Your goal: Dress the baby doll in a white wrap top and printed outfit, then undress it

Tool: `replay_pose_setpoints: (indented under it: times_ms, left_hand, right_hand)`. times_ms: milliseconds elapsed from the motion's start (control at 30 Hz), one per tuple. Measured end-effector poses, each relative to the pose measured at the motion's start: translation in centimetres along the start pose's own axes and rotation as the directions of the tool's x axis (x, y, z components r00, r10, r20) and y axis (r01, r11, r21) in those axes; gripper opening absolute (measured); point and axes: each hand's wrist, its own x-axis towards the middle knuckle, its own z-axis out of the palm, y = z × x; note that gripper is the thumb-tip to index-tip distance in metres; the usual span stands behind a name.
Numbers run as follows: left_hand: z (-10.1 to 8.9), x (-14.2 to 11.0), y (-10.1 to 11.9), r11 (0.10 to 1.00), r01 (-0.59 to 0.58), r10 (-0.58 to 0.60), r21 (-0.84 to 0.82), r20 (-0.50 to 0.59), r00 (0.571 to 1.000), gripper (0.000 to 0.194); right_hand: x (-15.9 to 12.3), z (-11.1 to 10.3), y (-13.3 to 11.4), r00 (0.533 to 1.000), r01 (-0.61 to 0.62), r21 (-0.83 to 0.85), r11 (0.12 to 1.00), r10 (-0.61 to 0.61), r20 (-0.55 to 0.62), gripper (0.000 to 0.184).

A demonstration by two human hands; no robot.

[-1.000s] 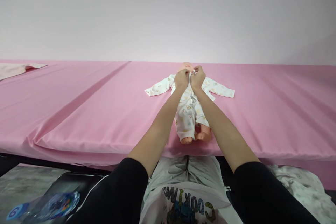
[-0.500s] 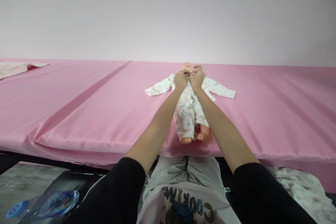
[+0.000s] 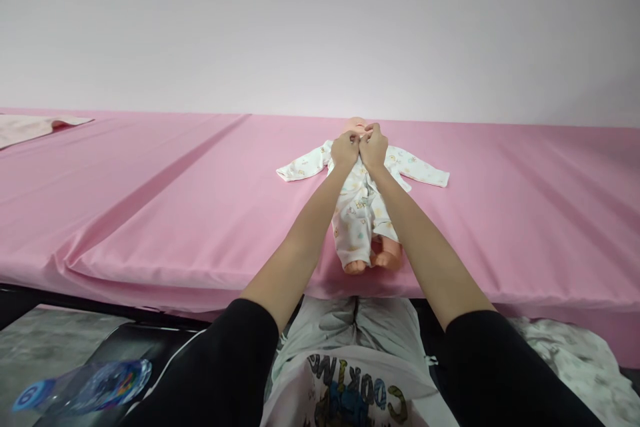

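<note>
A baby doll (image 3: 356,124) lies on its back on the pink sheet, its bare feet pointing toward me. It wears a white printed baby top (image 3: 309,164) with both sleeves spread out sideways, and matching printed trousers (image 3: 351,221). One trouser leg is pushed up, baring the doll's lower leg (image 3: 389,252). At the top's neckline, my left hand (image 3: 345,149) and my right hand (image 3: 373,148) meet just below the doll's head. The fingers of both are pinched on the collar; the exact spot they grip is partly hidden by the hands.
The pink sheet (image 3: 165,213) covers the table up to a white wall (image 3: 320,40). A pale cloth (image 3: 35,128) lies at the far left. Below the table edge are a plastic bottle (image 3: 95,387) on a black chair (image 3: 130,340) and a patterned cloth (image 3: 575,360) at right.
My right hand has shifted slightly down and left, closer to my left hand. The doll and its clothes lie as before.
</note>
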Motion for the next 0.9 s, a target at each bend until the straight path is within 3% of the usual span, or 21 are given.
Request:
replay_pose_setpoints:
  times_ms: [400,700,900]
  left_hand:
    - [-0.1,0.3,-0.6,0.989,0.023,-0.020,-0.146,0.022,1.000,0.025]
    - [0.0,1.0,-0.9,0.984,0.099,-0.091,-0.146,0.058,0.994,0.027]
    - [0.1,0.9,-1.0,0.988,0.057,-0.050,-0.142,0.056,0.997,0.024]
  right_hand:
    - [0.2,0.0,0.4,0.996,-0.013,0.074,0.997,0.006,0.092,0.020]
    - [0.6,0.3,0.8,0.992,-0.037,0.106,0.994,0.024,0.121,0.025]
    - [1.2,0.7,1.7,0.976,-0.214,0.208,0.954,0.199,0.091,0.021]
